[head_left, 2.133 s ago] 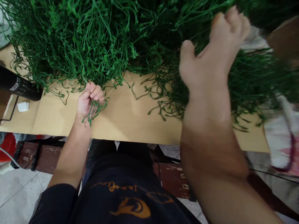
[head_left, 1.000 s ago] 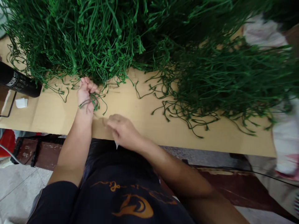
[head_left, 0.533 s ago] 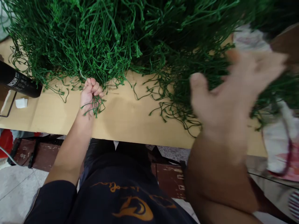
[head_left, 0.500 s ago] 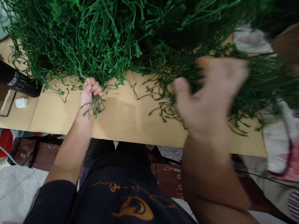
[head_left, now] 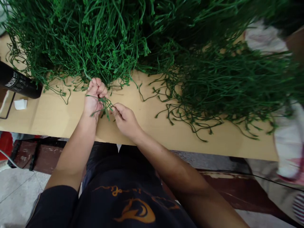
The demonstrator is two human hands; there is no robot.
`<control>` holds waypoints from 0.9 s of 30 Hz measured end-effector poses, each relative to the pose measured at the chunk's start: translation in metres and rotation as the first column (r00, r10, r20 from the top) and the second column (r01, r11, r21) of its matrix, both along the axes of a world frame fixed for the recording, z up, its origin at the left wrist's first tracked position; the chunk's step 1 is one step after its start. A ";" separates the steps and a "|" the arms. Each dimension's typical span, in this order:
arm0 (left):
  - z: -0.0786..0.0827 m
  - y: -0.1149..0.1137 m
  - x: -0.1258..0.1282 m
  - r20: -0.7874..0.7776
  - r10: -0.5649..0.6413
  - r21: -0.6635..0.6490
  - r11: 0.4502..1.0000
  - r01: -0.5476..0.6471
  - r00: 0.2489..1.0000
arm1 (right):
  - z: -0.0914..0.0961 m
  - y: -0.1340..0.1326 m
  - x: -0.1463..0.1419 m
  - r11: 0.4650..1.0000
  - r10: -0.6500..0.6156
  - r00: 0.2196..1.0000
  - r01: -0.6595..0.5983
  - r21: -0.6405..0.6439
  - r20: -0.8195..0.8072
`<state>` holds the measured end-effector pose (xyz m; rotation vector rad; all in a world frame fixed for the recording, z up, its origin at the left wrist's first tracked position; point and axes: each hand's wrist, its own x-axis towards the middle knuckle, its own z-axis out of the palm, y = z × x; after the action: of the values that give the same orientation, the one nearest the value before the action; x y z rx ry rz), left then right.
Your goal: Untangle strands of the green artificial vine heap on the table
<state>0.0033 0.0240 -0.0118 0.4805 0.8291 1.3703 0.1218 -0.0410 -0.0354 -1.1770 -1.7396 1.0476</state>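
A small bunch of thin green artificial plant stems (head_left: 106, 106) pokes out of my left hand (head_left: 95, 95), whose fingers are curled round it. My right hand (head_left: 124, 119) is beside it, thumb and fingertips pinched on the ends of the same stems. Behind my left hand rises a large heap of green plastic stems (head_left: 95, 41) with little forked tips. To the right, a flatter pile of similar stems (head_left: 225, 85) lies across the table, its ends spread toward the front edge.
Brown board (head_left: 147, 126) covers the table. At the left lies a black vacuum bottle (head_left: 20, 80), with a small white paper piece (head_left: 20, 104) near it. White and pink cloth (head_left: 288, 145) hangs at the right end. A dark red bench (head_left: 45, 155) shows under the table edge.
My right hand has come from above the right-hand pile over to my left hand and pinched the stem ends. My left hand has stayed closed on the bunch, nearly in place.
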 end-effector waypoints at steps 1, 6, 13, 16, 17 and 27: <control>0.000 0.000 0.001 -0.010 0.009 -0.026 1.000 -0.010 1.000 | 0.000 -0.002 0.000 1.000 -0.013 1.000 0.013 0.009 0.012; 0.002 -0.002 0.006 -0.073 0.051 -0.121 0.991 -0.060 0.996 | 0.004 -0.011 -0.002 0.995 0.005 0.993 -0.016 0.095 0.115; -0.003 0.001 0.008 -0.059 0.082 -0.070 0.994 -0.086 0.995 | 0.003 -0.001 0.017 0.993 -0.052 0.980 0.029 0.118 0.195; -0.006 0.002 0.007 -0.052 0.059 -0.010 0.998 -0.059 0.997 | 0.005 0.010 0.028 0.966 -0.166 0.958 0.110 0.233 0.233; -0.007 0.003 0.007 -0.049 0.048 0.009 0.999 -0.047 0.998 | 0.006 0.011 0.029 0.959 -0.184 0.948 0.115 0.259 0.261; -0.003 0.007 -0.009 -0.023 0.181 -0.047 0.982 -0.182 0.983 | 0.007 -0.056 0.017 0.819 0.290 0.865 -0.445 0.362 0.409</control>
<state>-0.0055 0.0305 -0.0144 0.3870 0.9380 1.5105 0.1386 -0.0970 -0.0288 -0.7594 -2.4010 0.6118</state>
